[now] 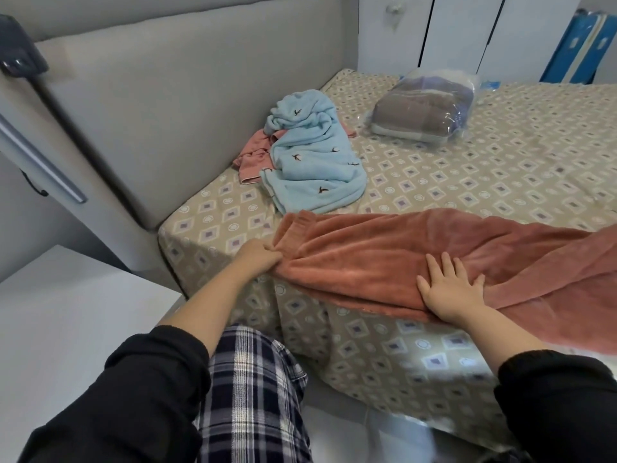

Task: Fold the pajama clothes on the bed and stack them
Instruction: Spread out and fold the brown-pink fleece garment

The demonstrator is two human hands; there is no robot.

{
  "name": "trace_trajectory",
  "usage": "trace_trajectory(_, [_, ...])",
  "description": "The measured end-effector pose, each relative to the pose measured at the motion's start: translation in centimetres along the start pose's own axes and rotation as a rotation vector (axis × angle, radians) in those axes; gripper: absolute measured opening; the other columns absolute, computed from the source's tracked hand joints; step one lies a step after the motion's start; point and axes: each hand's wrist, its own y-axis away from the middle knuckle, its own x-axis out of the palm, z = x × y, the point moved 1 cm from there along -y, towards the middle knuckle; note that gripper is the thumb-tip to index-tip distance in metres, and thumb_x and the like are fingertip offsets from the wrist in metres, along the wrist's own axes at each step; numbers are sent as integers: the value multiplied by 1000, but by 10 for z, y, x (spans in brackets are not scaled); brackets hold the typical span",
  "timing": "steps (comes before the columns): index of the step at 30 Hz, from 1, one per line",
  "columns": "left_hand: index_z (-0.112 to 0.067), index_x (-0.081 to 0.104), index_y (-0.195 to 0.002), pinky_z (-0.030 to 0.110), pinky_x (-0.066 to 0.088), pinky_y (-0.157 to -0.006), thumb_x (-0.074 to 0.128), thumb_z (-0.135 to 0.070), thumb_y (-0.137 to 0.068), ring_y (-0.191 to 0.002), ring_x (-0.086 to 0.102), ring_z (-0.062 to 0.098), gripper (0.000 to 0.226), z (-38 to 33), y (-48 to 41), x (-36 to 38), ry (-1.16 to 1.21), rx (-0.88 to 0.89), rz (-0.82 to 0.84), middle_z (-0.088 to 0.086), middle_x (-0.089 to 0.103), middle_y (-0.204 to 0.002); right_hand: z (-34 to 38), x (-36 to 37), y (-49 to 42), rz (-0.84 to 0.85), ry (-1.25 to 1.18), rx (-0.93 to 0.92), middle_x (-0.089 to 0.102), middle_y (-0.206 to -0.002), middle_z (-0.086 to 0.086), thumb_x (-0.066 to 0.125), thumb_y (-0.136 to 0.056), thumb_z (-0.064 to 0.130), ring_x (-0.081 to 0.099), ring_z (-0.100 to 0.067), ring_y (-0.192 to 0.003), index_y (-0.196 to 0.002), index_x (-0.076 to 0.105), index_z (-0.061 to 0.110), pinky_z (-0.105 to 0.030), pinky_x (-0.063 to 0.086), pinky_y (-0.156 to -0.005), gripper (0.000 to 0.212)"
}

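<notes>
The rust-pink pajama pants (417,255) are lying stretched along the near edge of the bed (500,155); the left hand (258,259) is pinching the waistband; the right hand (449,289) is pressing flat, fingers spread; a crumpled light-blue garment (314,152) is lying behind, over a pink garment (253,155).

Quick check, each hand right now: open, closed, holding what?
Left hand: closed, gripping the waistband end of the orange pajama pants.
Right hand: open, pressed flat on the pants.

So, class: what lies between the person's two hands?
In the head view, only the orange pajama trousers: the left hand grips their waistband end, the right hand presses flat on them.
</notes>
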Motion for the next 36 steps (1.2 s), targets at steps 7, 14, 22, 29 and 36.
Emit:
trace_trajectory(7, [-21, 41, -143, 45, 18, -118, 54, -53, -87, -143, 23, 24, 66, -36, 39, 72, -531, 914, -92, 4, 32, -154, -5, -6, 6, 17, -49, -98, -4, -162, -2, 26, -96, 54, -4, -21, -148, -153, 5, 31, -58, -1, -113, 65])
trace_trajectory(14, [-17, 57, -134, 48, 23, -116, 65, -24, -90, -142, 31, 24, 45, -54, 55, 124, -410, 916, 20, 7, 39, -151, -48, -20, 43, 87, -210, -368, 14, -160, 5, 57, -81, 21, 14, -12, -146, -152, 21, 28, -32, 9, -117, 80])
trace_trajectory(22, [1, 72, -76, 38, 58, -74, 77, 8, -65, -89, 70, 32, 14, -59, 57, 115, -223, 1343, -354, 17, 72, -97, -62, -43, 74, -599, -69, -459, 59, -72, -8, 48, -73, 11, 57, -33, -69, -76, 58, 5, -39, 48, -53, 12])
trace_trajectory(29, [-10, 65, -102, 40, 46, -98, 75, -43, -77, -122, 53, 29, 44, -48, 61, 128, -571, 1104, -19, 11, 59, -131, -65, -32, 78, -227, -104, -452, 58, -85, 3, 51, -93, 35, 52, -15, -83, -84, 68, 17, -32, 45, -76, 27])
trace_trajectory(36, [-9, 64, -69, 38, 46, -62, 57, -21, -92, -69, 57, 19, 27, -68, 49, 93, -90, 733, -200, 1, 62, -68, -23, -54, 51, -300, -3, -133, 62, -76, -8, 40, -95, 30, 47, -26, -65, -64, 42, 15, -31, 34, -61, 34])
